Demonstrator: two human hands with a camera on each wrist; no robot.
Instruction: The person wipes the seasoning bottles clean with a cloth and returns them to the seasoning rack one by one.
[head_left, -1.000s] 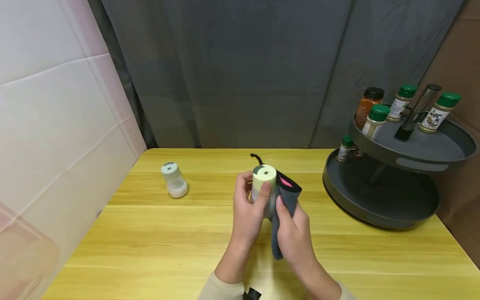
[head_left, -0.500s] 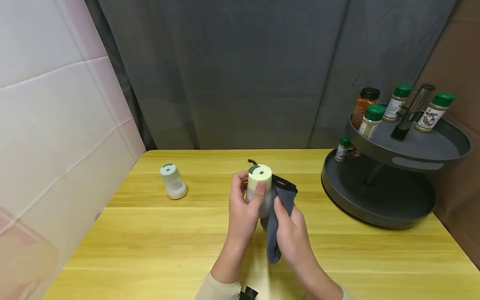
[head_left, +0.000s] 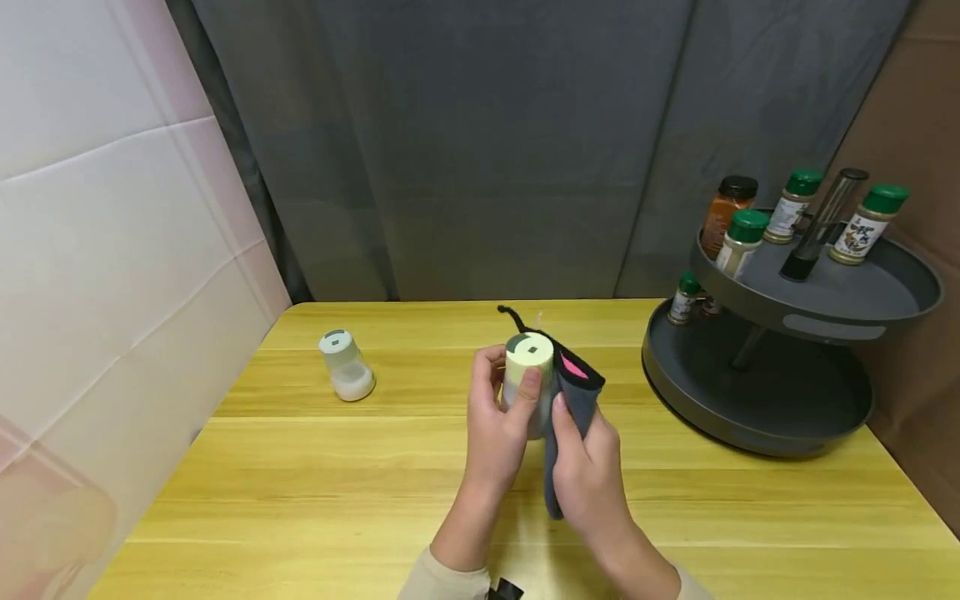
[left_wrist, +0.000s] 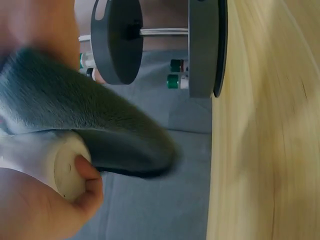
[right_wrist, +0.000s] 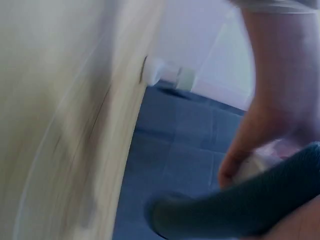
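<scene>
In the head view my left hand grips a seasoning jar with a pale yellow lid and a see-through body, held upright above the table. One left finger lies under the jar's base in the left wrist view. My right hand holds a folded grey cloth with black trim, a pink patch and a black cord, against the jar's right side. The cloth hangs down below the right fingers. A second jar with a whitish lid and white contents stands at the table's left.
On the right stands a dark two-tier turntable rack. Its upper tier bears several spice jars, among them an orange one with a black lid. A small green-capped jar stands on the lower tier. A grey curtain hangs behind the wooden table.
Both hands, with the jar and cloth, shifted slightly left, then back right. The cloth's pink patch was mostly covered half a second ago and shows again now. Both grips stay the same.
</scene>
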